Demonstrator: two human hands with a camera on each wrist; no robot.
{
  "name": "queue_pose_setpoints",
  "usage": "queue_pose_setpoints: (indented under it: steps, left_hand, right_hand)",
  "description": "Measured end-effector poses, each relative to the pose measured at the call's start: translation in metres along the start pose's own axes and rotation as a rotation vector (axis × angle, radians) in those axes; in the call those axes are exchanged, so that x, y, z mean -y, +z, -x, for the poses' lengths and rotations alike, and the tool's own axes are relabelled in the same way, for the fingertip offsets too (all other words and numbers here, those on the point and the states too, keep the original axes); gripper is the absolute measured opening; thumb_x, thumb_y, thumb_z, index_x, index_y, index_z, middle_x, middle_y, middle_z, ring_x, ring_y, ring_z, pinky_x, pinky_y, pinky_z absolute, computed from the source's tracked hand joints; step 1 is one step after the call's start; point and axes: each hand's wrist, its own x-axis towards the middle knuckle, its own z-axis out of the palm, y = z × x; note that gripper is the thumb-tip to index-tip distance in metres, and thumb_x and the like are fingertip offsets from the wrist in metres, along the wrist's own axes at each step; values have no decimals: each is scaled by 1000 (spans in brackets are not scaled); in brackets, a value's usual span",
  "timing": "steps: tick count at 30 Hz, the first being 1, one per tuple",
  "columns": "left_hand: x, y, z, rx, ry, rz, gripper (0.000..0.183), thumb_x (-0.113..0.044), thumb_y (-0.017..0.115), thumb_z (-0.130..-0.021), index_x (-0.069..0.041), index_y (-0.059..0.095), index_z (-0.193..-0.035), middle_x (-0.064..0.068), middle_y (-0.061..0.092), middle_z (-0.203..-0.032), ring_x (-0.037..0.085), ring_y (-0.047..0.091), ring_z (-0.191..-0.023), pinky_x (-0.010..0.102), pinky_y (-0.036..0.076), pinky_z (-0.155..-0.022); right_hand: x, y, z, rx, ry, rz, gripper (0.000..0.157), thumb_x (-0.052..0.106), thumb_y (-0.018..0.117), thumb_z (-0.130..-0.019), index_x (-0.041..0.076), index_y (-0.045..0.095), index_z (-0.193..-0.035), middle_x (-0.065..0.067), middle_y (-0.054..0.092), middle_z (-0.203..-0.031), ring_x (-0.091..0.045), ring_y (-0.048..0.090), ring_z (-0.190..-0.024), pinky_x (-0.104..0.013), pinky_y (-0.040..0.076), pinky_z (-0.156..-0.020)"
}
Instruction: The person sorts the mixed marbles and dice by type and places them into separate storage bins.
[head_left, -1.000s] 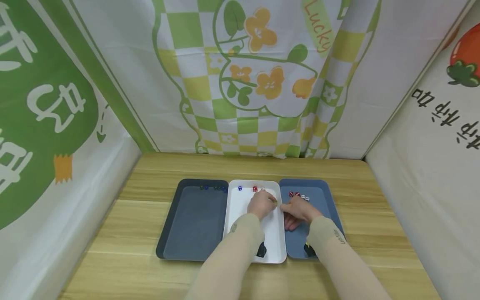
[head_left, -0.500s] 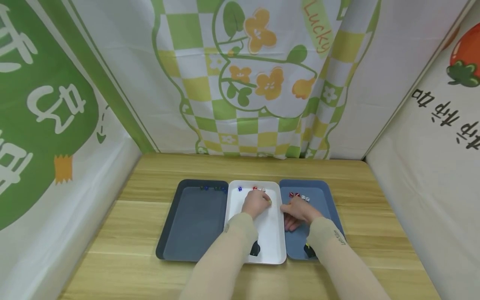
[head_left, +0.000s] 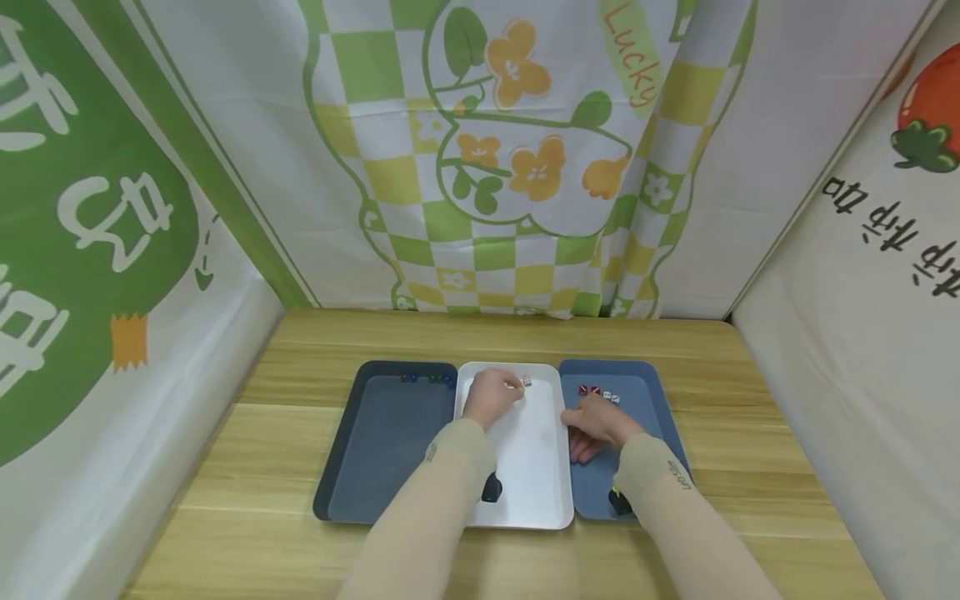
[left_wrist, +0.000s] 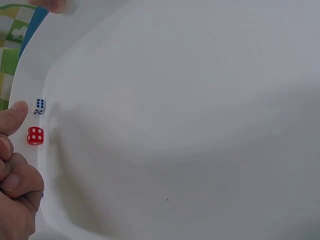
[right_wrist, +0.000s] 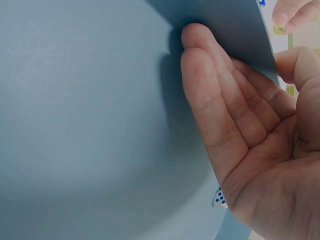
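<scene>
My left hand (head_left: 491, 397) is over the far end of the white tray (head_left: 536, 467), its fingers pinching a small yellow die (right_wrist: 280, 29). Close by its fingertips lie a red die (left_wrist: 35, 135) and a white die (left_wrist: 38, 106) with blue pips. Behind that hand, the blue die is almost fully hidden. My right hand (head_left: 597, 419) holds the shared edge of the blue tray (head_left: 660, 379). Its long fingers (right_wrist: 205, 80) lie nearly straight along the inner wall, while the thumb (right_wrist: 290, 65) hooks over the rim.
Two red dice (head_left: 588, 390) and two white dice (head_left: 611, 397) line the blue tray's far end. In the dark grey tray (head_left: 390, 450), several green and blue dice (head_left: 431, 379) sit along the far wall. All three trays stand side by side on a wooden table (head_left: 247, 433) before a curtain (head_left: 525, 267).
My left hand has moved left and slightly away across the white tray with the yellow die, now covering the red and blue dice in the head view. My right hand has stayed in place.
</scene>
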Motion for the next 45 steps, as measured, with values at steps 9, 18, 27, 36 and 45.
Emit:
queue_pose_setpoints:
  steps: [9,18,27,36,45]
  left_hand:
    - [7,-16,-2,-61,-10,18,12,-9,74,-92,-5,80,-101,10,77,-108,27,70,-100,38,58,-83]
    - [19,-36,-2,-128,-57,120,11,-12,74,-94,-7,80,-100,11,75,-109,17,58,-76,28,48,-62]
    - [37,-57,-3,-186,-76,196,17,-13,73,-94,-7,79,-109,12,74,-110,22,65,-86,36,56,-72]
    - [49,-69,1,-258,-91,253,25,-12,72,-96,-2,75,-117,16,75,-112,29,71,-98,44,60,-84]
    - [64,-79,4,-335,-94,228,25,-14,72,-96,-4,76,-118,14,75,-111,26,70,-93,38,58,-76]
  right_hand:
    - [-1,-1,-1,-5,2,-3,28,13,57,-90,-3,71,-71,-16,70,-64,-23,69,-51,-37,61,-52]
    - [0,-1,0,3,0,-6,28,13,57,-90,-4,71,-72,-17,71,-65,-23,70,-52,-37,62,-52]
    - [1,0,-1,-11,-4,3,28,13,58,-90,-2,71,-71,-16,71,-64,-23,70,-52,-36,61,-52]
    - [-3,0,-1,-3,-8,-3,30,13,56,-90,-4,71,-70,-16,71,-63,-23,69,-50,-36,61,-51]
    - [-2,0,-1,-12,-18,-8,28,12,57,-89,-4,71,-70,-16,70,-62,-23,69,-51,-37,61,-51]
